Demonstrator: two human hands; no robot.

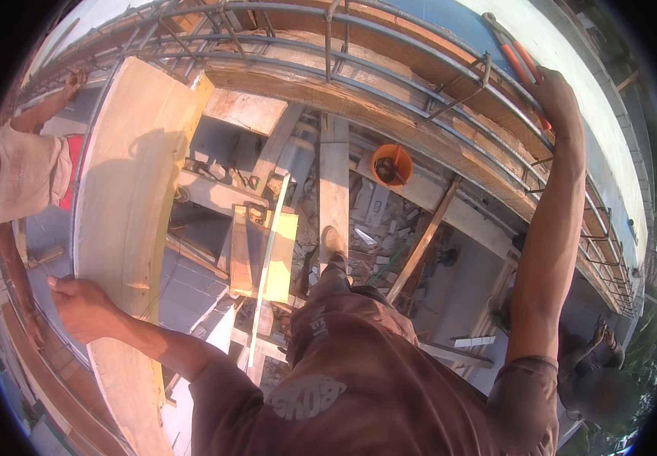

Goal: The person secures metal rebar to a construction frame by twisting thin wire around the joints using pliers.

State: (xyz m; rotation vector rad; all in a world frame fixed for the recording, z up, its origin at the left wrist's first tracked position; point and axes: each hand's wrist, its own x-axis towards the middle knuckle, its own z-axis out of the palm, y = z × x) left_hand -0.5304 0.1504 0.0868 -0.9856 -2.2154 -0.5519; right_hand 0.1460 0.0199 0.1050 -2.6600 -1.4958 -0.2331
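Observation:
My right hand is raised to the right and closed on a pair of pliers with orange-red handles, held against the rebar cage that runs along a wooden beam form. My left hand grips the edge of a tall pale plywood panel on the left. My foot stands on a narrow wooden plank high above the ground.
Another person on the left reaches up to the rebar. A second person crouches at lower right. Below lie an orange bucket, a yellow wooden box, slanted props and scattered rubble.

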